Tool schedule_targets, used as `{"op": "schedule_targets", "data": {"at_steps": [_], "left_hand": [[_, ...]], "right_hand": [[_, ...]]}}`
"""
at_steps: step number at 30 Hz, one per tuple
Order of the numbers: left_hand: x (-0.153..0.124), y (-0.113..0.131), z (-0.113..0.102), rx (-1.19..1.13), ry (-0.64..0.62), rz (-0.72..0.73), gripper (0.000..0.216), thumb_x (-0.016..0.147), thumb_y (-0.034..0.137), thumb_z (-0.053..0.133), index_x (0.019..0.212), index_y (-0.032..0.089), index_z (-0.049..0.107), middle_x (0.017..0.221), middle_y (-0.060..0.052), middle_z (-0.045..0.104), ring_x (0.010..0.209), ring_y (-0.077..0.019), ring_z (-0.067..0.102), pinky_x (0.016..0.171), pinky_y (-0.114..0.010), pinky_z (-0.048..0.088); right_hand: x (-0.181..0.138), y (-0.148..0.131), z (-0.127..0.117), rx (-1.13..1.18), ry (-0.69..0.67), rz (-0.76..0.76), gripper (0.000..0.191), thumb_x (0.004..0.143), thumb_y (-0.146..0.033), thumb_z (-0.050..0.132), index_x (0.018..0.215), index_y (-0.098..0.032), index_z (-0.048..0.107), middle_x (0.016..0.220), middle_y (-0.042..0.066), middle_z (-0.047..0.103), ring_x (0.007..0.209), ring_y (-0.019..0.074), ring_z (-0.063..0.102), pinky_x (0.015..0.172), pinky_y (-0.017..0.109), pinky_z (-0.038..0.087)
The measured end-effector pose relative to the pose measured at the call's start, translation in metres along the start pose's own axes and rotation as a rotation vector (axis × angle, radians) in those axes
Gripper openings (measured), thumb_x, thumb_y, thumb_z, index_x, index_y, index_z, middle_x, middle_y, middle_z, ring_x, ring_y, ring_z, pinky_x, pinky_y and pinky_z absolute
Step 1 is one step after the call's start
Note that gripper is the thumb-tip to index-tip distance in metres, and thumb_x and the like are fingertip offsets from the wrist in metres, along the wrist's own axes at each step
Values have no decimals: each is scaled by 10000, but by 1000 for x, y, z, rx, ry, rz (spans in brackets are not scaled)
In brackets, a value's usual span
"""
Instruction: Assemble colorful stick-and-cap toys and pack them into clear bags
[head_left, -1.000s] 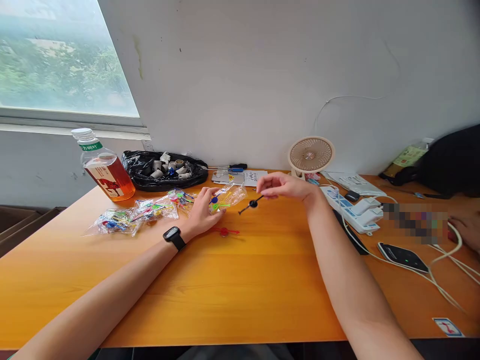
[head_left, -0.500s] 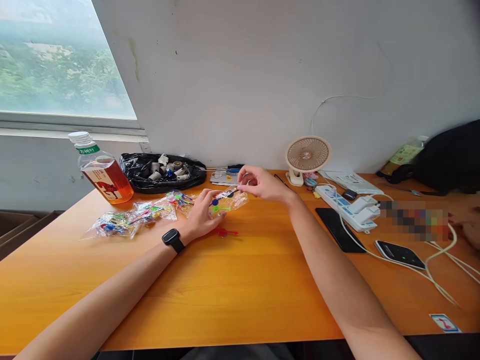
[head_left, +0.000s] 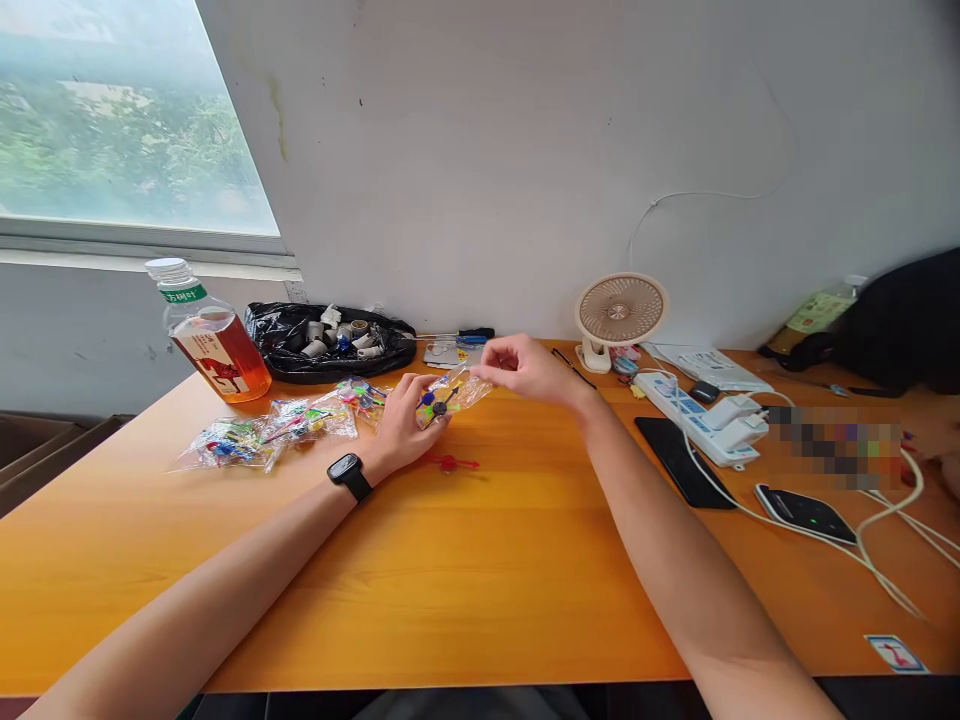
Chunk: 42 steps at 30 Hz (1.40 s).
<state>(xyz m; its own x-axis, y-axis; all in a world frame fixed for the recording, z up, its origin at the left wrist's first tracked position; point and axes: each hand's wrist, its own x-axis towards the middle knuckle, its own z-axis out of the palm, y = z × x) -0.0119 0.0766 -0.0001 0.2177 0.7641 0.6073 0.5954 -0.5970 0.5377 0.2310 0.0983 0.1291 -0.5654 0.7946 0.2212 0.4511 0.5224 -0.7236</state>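
A clear plastic bag (head_left: 471, 392) with small coloured plastic arrow spinners lies between my two hands. My left hand (head_left: 409, 425), with a black watch on the wrist, is closed on the bag's left side. My right hand (head_left: 517, 368) has its fingertips pinched at the bag's upper right edge. Inside the bag, a black arrow spinner (head_left: 439, 408) shows near my left fingers, beside a blue one (head_left: 427, 398). A red arrow spinner (head_left: 450, 463) lies loose on the table just below my left hand. Part of the bag is hidden by my left hand.
More filled clear bags (head_left: 232, 442) lie to the left. Behind them stand a bottle of amber drink (head_left: 225, 360) and a black plastic bag (head_left: 281, 365) of grey tube pieces. A clip fan (head_left: 621, 312), power strip (head_left: 694, 420), dark phone (head_left: 682, 460) and cables are to the right.
The black arrow spinner has moved down and left inside the bag, from near my right fingertips toward my left hand. My hands have barely moved, and the view has shifted slightly.
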Motion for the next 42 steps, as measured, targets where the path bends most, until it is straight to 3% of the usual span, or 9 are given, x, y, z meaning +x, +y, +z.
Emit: {"op": "schedule_targets", "data": {"at_steps": [3, 5, 11, 14, 17, 22, 27, 38, 42], "left_hand": [[0, -2, 1, 33, 19, -12, 467, 915, 328, 695, 1347, 249, 536, 1251, -84, 605, 1126, -278, 622, 973, -438, 498], [0, -3, 2, 43, 27, -19, 452, 921, 335, 690, 1337, 249, 534, 1234, -82, 602, 1114, -277, 622, 963, -436, 497], [1, -8, 4, 40, 34, -1, 434, 932, 343, 685, 1322, 238, 527, 1206, -87, 592, 1092, -276, 615, 953, -431, 501], [0, -8, 4, 31, 32, -2, 441, 929, 327, 688, 1329, 234, 527, 1218, -86, 592, 1098, -270, 615, 956, -422, 502], [0, -6, 3, 22, 23, -14, 447, 927, 322, 693, 1334, 233, 533, 1237, -83, 595, 1124, -269, 617, 972, -416, 499], [-1, -1, 2, 35, -2, 8, 465, 925, 322, 692, 1351, 230, 530, 1253, -91, 596, 1147, -277, 613, 982, -420, 489], [-2, -1, 2, 47, 1, 26, 478, 918, 319, 696, 1356, 231, 526, 1241, -90, 597, 1118, -272, 618, 971, -415, 488], [-1, 7, -2, 26, -32, 119, 481, 933, 304, 691, 1375, 220, 519, 1289, -118, 599, 1188, -288, 595, 1009, -431, 485], [-2, 5, -1, 11, -37, 136, 492, 928, 288, 686, 1379, 215, 505, 1294, -126, 594, 1195, -296, 587, 1020, -440, 486]], "right_hand": [[-4, 3, -1, -59, -518, 87, 414, 887, -563, 708, 795, -159, 726, 745, 35, 702, 679, 151, 578, 624, 266, 417], [-2, 9, 12, -172, -751, 184, 412, 868, -566, 736, 844, -156, 772, 791, 45, 749, 675, 149, 601, 604, 258, 413], [12, 26, 63, -197, -915, 184, 250, 852, -392, 770, 769, -157, 743, 749, 22, 761, 655, 132, 624, 599, 238, 417], [11, 25, 53, -110, -876, 132, 234, 845, -374, 768, 850, -142, 794, 726, 18, 744, 636, 126, 599, 585, 234, 415], [4, 17, 19, -31, -745, 116, 358, 861, -467, 761, 937, -125, 832, 730, 37, 729, 613, 119, 556, 567, 237, 408], [-15, 6, -38, 125, -261, 119, 409, 846, -524, 770, 968, -136, 814, 709, 29, 678, 598, 114, 496, 553, 245, 371], [-20, 10, -52, 22, 76, 163, 352, 859, -495, 709, 837, -148, 764, 671, 15, 616, 594, 119, 466, 564, 269, 328], [2, 6, 6, -95, -170, 82, 344, 917, -455, 607, 828, -153, 743, 615, -36, 473, 583, 116, 380, 566, 277, 259], [5, 7, 16, -145, -154, 45, 381, 1002, -473, 557, 876, -171, 752, 678, -17, 554, 630, 136, 446, 594, 276, 304]]}}
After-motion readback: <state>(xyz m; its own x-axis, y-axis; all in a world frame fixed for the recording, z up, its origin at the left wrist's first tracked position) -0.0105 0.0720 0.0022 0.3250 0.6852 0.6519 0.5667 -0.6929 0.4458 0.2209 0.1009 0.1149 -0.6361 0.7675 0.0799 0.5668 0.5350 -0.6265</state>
